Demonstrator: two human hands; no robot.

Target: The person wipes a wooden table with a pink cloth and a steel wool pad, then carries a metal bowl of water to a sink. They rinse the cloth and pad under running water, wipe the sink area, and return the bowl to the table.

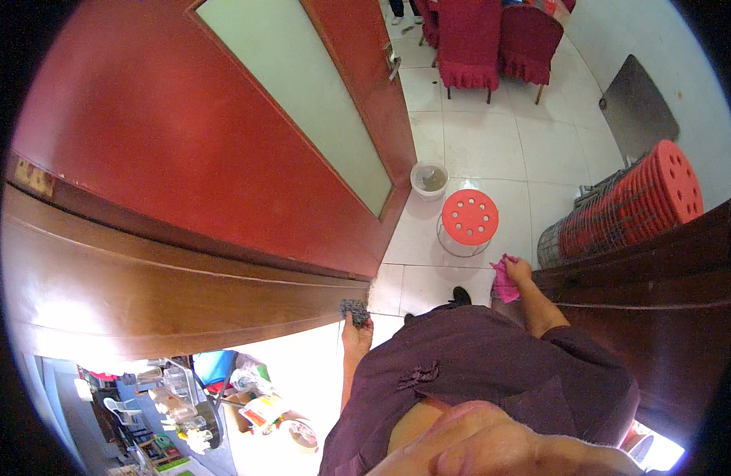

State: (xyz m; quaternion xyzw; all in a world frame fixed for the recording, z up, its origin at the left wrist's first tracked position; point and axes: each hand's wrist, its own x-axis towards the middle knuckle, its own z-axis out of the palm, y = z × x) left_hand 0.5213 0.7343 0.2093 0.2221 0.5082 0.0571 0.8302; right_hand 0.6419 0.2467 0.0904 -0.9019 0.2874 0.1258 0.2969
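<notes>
My left hand (357, 340) grips a dark grey scrubbing pad (354, 311) at the lower end of a brown wooden door frame (181, 285); contact between the two is hard to make out. A bunched pink cloth (506, 282) hangs from my right hand (519, 271), close to the dark wood on the right side of the doorway. In front of me, a red round stool (470, 217) with holes in its seat stands on metal legs. Just beyond it is a white plastic bucket (429, 179) with murky liquid inside, beside the red door (163, 143).
A tall stack of red stools (630, 199) stands by the right wall. A dark folded panel (639, 110) leans there too. Chairs with dark red covers (469, 44) and a person's legs (404, 9) are farther ahead. Boxes and bags (261, 404) clutter the lower left.
</notes>
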